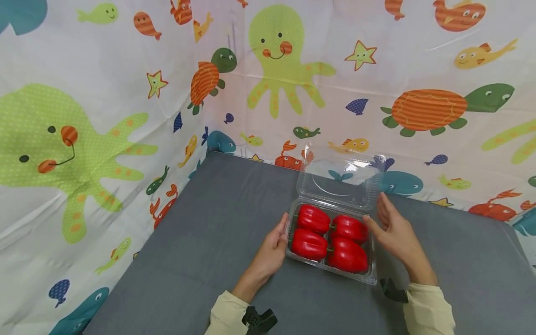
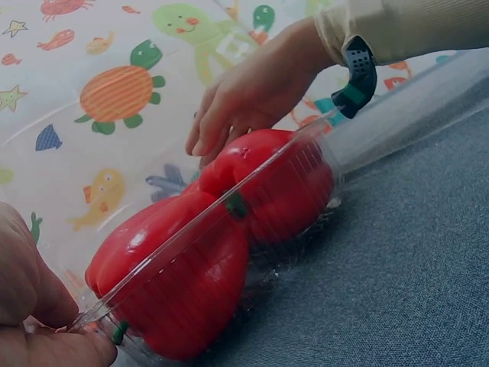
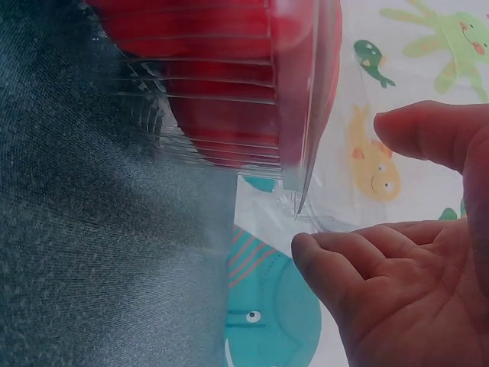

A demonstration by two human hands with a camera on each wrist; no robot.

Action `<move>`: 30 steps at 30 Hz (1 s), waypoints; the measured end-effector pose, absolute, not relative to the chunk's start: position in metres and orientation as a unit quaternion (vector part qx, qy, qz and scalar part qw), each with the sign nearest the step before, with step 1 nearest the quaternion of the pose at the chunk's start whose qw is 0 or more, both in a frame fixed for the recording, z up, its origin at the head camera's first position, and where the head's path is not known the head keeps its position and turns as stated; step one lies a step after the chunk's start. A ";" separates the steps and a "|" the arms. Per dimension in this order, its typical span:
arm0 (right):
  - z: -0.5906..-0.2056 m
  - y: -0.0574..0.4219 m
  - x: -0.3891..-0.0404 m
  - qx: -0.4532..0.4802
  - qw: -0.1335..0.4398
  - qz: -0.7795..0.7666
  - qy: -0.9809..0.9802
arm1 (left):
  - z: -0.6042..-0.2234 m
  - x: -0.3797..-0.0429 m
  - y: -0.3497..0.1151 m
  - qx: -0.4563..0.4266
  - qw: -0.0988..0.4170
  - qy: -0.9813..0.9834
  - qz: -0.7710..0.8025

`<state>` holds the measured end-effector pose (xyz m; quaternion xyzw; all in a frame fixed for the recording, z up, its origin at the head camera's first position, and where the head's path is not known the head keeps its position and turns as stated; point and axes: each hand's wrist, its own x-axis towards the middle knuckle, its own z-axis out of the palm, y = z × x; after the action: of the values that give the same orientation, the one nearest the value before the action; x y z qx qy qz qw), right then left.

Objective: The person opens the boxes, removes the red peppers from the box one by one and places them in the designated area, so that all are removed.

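Note:
A clear plastic clamshell box [image 1: 331,269] sits on the grey table with its lid [image 1: 341,181] raised at the back. Several red bell peppers [image 1: 310,244] with green stems fill its base. At the box's left edge, my left hand [image 1: 270,249] pinches the rim between thumb and fingers; the left wrist view shows this grip close up. My right hand [image 1: 398,235] is by the back right corner, fingers extended and thumb apart. In the right wrist view its fingertips [image 3: 306,248] are close beside the clear plastic edge, with nothing gripped.
Grey cloth [image 1: 188,260] covers the table. Behind and to the left hangs a white curtain [image 1: 268,130] printed with sea animals. Each forearm wears a dark wrist device [image 1: 259,321] over a pale sleeve [image 1: 431,309].

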<state>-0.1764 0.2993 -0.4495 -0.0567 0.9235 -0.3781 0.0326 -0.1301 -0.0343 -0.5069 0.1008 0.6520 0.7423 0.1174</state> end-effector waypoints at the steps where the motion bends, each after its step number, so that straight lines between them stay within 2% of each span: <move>1: -0.450 0.299 -0.177 -0.057 0.032 -0.377 0.924 | -0.507 -0.130 -0.034 0.100 0.118 0.652 0.742; 30: -0.460 0.298 -0.179 -0.039 0.082 -0.340 0.936 | -0.509 -0.129 -0.034 0.113 0.108 0.650 0.743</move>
<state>-0.1789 0.2983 -0.4603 -0.0389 0.9360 -0.3401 0.0821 -0.1286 -0.0345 -0.5089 0.1128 0.6503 0.7435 0.1079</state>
